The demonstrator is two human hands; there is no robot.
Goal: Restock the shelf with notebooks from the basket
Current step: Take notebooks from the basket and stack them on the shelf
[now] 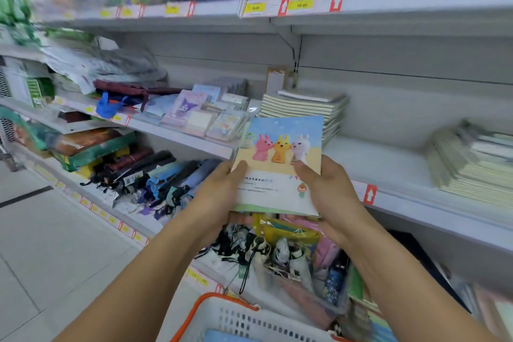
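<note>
head view: both hands, left (pixel 219 191) and right (pixel 327 194), grip notebooks (pixel 277 164) before shelf (pixel 388 164)

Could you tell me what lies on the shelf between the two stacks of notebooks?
Bare white shelf separates the left stack from the right stack, in the head view.

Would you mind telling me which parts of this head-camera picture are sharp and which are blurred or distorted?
Head view: the notebook held by the left hand and right hand is fairly sharp; the top-left goods and the right-hand stacks smear with motion blur; the wide lens bows the shelf edges; lighting is even, with little shadow; the basket is soft at the bottom edge.
</note>
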